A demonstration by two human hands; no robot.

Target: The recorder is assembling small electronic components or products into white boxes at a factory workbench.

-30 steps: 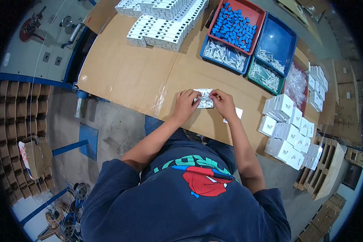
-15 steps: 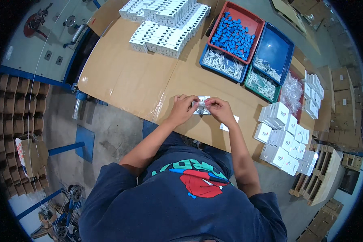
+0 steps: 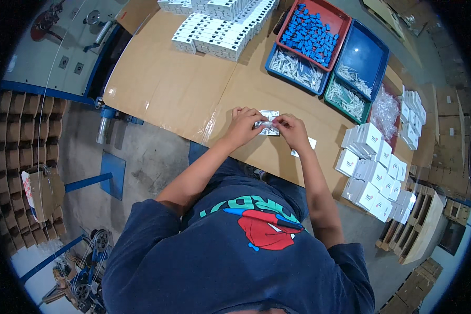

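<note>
Near the table's front edge, my left hand (image 3: 243,127) and my right hand (image 3: 294,131) meet over a flat white plate-like part with dark markings (image 3: 269,115). Fingertips of both hands pinch a small pale, shiny piece (image 3: 267,124) lying across that part. Its exact kind is too small to tell, and my fingers cover its ends. Partly under my right wrist lies a white card (image 3: 311,142).
At the back stand stacked white parts (image 3: 214,39). Back right, a red tray (image 3: 345,18) holds blue pieces; blue trays (image 3: 369,44) and a green tray (image 3: 358,120) hold white sticks. White boxes (image 3: 369,172) line the right side, near clear plastic wrap (image 3: 384,112).
The view has shifted slightly, so the table appears a little higher and further right. Both hands stay over the white part, with my right fingers closer to the left ones.
</note>
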